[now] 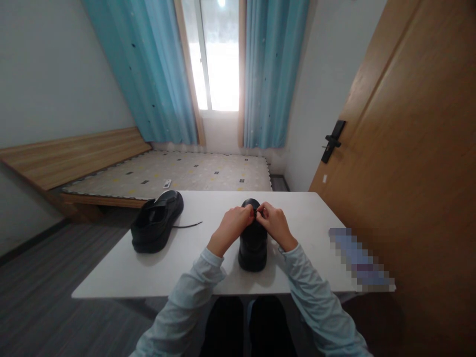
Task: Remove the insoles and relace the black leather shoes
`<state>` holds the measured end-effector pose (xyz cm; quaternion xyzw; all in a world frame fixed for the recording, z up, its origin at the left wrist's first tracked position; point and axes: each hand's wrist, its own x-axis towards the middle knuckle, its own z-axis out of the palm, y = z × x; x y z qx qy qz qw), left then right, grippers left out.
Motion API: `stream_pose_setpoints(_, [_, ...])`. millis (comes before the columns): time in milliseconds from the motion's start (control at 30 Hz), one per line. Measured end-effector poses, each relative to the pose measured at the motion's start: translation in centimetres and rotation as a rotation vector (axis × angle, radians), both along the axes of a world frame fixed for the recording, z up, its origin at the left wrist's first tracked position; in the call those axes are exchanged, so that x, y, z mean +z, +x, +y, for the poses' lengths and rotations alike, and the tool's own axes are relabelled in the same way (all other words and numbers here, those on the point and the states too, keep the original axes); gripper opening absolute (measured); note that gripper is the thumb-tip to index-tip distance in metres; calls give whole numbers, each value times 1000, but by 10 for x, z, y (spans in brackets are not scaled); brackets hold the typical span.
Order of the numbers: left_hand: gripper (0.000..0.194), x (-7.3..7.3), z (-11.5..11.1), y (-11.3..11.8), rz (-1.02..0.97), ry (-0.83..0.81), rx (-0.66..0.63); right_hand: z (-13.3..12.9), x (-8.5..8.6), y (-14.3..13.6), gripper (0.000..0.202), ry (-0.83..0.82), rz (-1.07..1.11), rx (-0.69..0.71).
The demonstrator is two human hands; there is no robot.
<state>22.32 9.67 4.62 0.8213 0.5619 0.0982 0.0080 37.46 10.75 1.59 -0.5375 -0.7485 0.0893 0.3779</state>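
Nearest, a black shoe point(253, 243) stands on the white surface point(305, 258). Both hands, left point(231, 227) and right point(274, 225), pinch its lace at the top. Farther left lie a second shoe point(156, 221) and loose lace point(188, 225).

On the table point(308, 258), one shoe point(253, 243) stands at the centre with the left hand point(231, 224) at its ten o'clock and the right hand point(274, 224) at its two o'clock, a second shoe point(156, 221) at its nine o'clock, a lace point(188, 225) between them, and the bed point(174, 172) beyond at twelve o'clock.
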Motion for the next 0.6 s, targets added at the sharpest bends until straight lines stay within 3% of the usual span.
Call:
stream_pose_setpoints(233, [20, 4, -1, -8, -46, 15, 43, 3, 2, 13, 8, 40, 121, -48])
stream_pose_setpoints(600, [14, -15, 2, -24, -145, 8, 90, 8, -2, 23, 5, 27, 61, -113])
